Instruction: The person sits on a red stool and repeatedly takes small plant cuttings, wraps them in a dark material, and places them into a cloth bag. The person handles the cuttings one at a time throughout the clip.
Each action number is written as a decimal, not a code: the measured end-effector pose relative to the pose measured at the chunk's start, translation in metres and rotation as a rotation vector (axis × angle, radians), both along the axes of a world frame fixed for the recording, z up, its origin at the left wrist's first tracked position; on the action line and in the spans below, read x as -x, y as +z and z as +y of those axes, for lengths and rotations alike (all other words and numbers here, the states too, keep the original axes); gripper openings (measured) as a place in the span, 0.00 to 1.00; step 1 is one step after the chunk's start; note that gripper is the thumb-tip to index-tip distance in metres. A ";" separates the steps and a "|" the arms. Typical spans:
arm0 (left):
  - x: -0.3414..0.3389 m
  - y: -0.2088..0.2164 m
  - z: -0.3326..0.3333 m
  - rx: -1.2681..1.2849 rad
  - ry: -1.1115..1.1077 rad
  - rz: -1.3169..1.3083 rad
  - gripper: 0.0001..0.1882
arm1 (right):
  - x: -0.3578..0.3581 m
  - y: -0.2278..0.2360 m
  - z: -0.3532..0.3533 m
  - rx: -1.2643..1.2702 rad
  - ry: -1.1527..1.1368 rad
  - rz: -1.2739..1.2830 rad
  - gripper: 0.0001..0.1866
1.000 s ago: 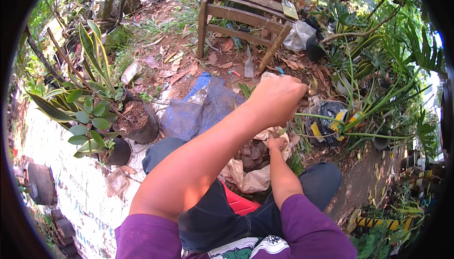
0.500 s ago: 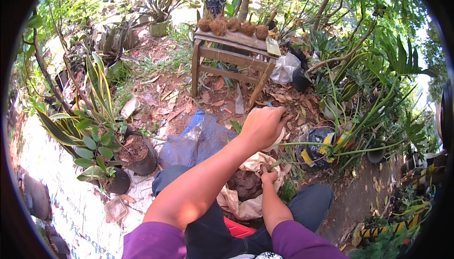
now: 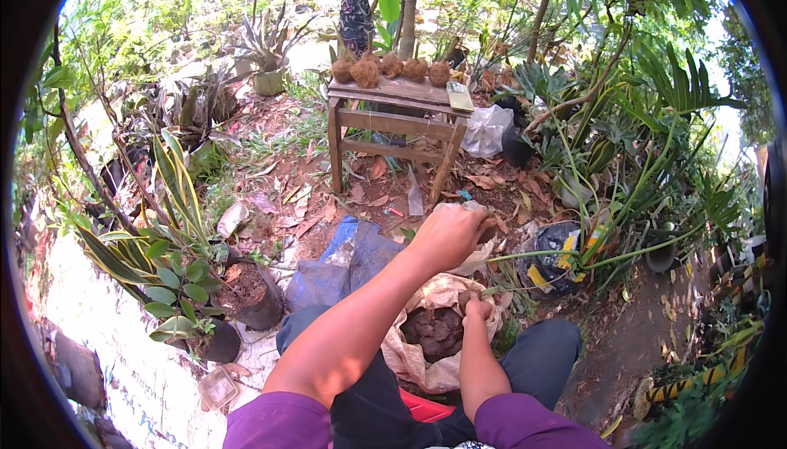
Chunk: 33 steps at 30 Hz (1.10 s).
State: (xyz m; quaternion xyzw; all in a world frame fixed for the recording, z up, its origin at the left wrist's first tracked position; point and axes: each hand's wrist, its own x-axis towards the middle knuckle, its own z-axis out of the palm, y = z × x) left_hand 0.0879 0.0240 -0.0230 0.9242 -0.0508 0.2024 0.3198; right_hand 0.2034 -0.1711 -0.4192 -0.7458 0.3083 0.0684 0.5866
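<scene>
A pale woven sack (image 3: 420, 371), its mouth spread wide, stands between my knees with a dark brown lump of soil (image 3: 433, 334) inside. My right hand (image 3: 477, 308) is closed on the sack's right rim, the thumb on top. Above the sack's far edge, my left hand (image 3: 452, 232) reaches across with its fingers curled downward into a fist shape. Whatever it holds is hidden beneath the hand; a pale flap shows just below it.
Several brown fibrous balls (image 3: 366, 72) sit on a wooden bench (image 3: 393, 92) ahead. A blue-grey sheet (image 3: 348, 256) lies left of the sack. Potted plants (image 3: 258, 297) stand at left; a black-and-yellow bag (image 3: 551, 256) and long green stems are at right.
The whole view has shifted slightly, so the bench sits lower in it. Both hands keep nearly the same places over the sack.
</scene>
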 end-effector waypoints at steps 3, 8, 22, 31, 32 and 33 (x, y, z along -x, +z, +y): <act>0.002 0.003 0.000 -0.038 0.054 0.074 0.15 | -0.019 0.065 0.011 -0.273 -0.004 0.017 0.20; -0.003 0.007 -0.002 -0.063 0.148 0.115 0.16 | -0.047 0.237 0.009 -1.013 0.279 -0.391 0.19; -0.046 -0.010 -0.033 -0.122 0.080 0.048 0.15 | -0.013 0.367 -0.035 -1.131 0.722 -0.351 0.20; -0.065 -0.009 -0.060 0.151 0.020 -0.177 0.16 | -0.026 0.344 -0.049 -1.317 0.384 -0.307 0.11; -0.067 -0.012 -0.062 0.166 0.039 -0.202 0.16 | -0.025 0.344 -0.050 -1.373 0.410 -0.330 0.11; -0.070 -0.014 -0.064 0.193 0.061 -0.203 0.17 | -0.023 0.344 -0.050 -1.399 0.411 -0.328 0.12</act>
